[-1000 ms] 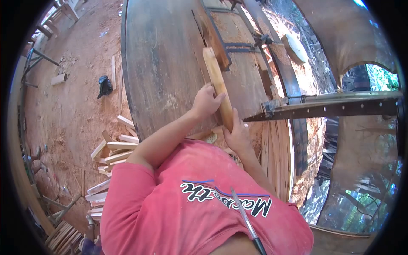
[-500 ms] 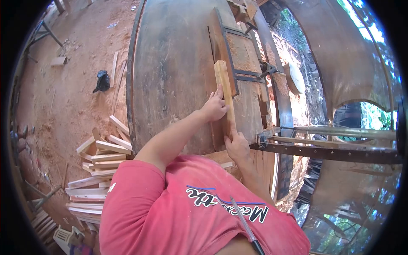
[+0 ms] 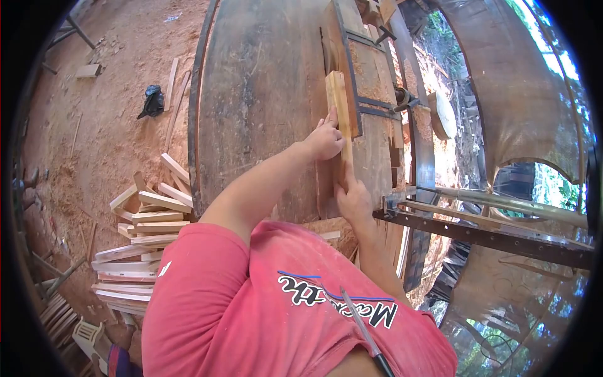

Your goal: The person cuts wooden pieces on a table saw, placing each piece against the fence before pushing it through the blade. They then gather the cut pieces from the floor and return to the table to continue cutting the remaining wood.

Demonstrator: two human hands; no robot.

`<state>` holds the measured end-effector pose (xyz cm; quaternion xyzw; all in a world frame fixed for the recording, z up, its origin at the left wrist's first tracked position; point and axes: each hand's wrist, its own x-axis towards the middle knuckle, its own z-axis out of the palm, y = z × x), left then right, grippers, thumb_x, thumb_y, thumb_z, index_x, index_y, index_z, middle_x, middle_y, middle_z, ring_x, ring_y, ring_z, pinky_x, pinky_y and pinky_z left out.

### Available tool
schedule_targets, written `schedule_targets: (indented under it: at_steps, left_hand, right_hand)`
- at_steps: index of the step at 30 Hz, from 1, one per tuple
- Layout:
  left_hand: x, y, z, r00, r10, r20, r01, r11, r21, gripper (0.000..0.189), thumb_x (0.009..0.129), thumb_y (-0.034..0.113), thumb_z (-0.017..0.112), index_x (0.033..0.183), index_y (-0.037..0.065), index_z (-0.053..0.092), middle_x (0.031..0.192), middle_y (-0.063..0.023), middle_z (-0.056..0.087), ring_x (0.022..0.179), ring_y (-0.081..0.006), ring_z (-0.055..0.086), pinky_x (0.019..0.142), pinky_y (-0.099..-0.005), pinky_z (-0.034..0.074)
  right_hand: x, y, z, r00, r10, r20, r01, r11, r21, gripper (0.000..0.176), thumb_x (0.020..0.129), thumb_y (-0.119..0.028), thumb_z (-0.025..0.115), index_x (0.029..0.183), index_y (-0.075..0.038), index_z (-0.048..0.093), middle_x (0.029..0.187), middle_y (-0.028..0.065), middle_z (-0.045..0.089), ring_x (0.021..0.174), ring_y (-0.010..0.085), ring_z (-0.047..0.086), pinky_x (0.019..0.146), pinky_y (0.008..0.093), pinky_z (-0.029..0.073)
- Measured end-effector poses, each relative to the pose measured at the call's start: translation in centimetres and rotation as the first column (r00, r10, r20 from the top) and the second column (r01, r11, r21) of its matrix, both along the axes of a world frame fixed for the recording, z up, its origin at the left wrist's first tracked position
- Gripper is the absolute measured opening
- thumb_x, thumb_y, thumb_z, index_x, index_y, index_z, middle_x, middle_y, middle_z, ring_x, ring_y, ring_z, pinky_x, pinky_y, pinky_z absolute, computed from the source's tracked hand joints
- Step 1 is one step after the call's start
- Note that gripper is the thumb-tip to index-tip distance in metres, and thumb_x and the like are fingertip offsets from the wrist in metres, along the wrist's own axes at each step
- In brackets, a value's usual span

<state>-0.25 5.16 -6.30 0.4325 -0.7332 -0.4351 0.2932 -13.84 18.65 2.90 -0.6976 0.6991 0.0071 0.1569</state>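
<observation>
A long, narrow strip of pale wood [image 3: 336,103] lies on a broad, worn wooden machine table [image 3: 264,75], alongside an upright wooden guide fence [image 3: 348,81]. My left hand [image 3: 325,139] grips the strip about midway along, index finger stretched forward against its left side. Behind it, my right hand [image 3: 355,201] holds the strip's near end, with a finger laid along the wood. Part of that near end is hidden by the right hand.
Dark metal brackets [image 3: 377,107] and sawdust sit right of the fence. A dark metal rail [image 3: 483,235] runs off to the right. Stacked wood pieces [image 3: 157,220] lie at lower left, near a black plastic bag [image 3: 152,102] on the dirt floor.
The view has shifted slightly. Both hands and the wood strip have moved a little forward along the fence, away from my body.
</observation>
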Motion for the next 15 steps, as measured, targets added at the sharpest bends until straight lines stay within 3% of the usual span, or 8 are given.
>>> schedule_targets:
  at_steps: [15]
  left_hand:
    - [0.1, -1.0, -0.1, 1.0, 0.021, 0.001, -0.021, 1.0, 0.013, 0.042, 0.093, 0.028, 0.047, 0.099, -0.006, 0.07, 0.153, -0.0381, 0.002, 0.143, -0.0473, 0.017, 0.118, -0.0486, 0.016]
  right_hand:
    - [0.3, -1.1, -0.1, 0.999, -0.03, -0.016, 0.03, 0.999, 0.03, 0.069, 0.089, -0.03, 0.059, 0.151, -0.019, 0.031, 0.093, 0.0261, 0.06, 0.087, 0.0447, 0.061, 0.079, 0.0509, 0.049]
